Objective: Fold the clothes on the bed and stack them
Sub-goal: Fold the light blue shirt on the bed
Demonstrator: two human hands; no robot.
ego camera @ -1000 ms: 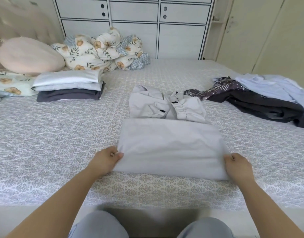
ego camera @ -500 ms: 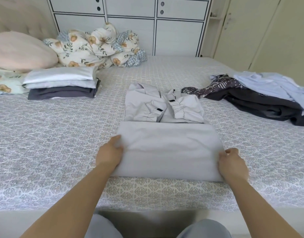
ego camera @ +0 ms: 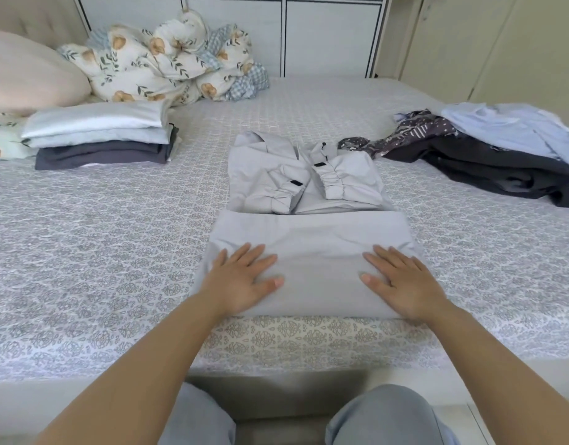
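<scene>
A light grey jacket (ego camera: 312,232) lies half folded in the middle of the bed (ego camera: 84,252), its near part doubled over and its cuffed sleeves crossed on the far part. My left hand (ego camera: 241,279) lies flat on the folded part's left side, fingers spread. My right hand (ego camera: 402,284) lies flat on its right side, fingers straight. A stack of folded clothes (ego camera: 100,136), pale ones over a dark one, sits at the left. A loose heap of unfolded clothes (ego camera: 488,152), dark and light blue, lies at the right.
A floral quilt (ego camera: 167,62) is bunched at the far side of the bed beside a pink pillow (ego camera: 29,75). White cabinets (ego camera: 328,33) stand behind. My knees (ego camera: 382,419) are at the bed's near edge.
Both hands let go of the jacket's near corners and moved onto the folded part, where they lie flat. The camera moved closer and tilted down.
</scene>
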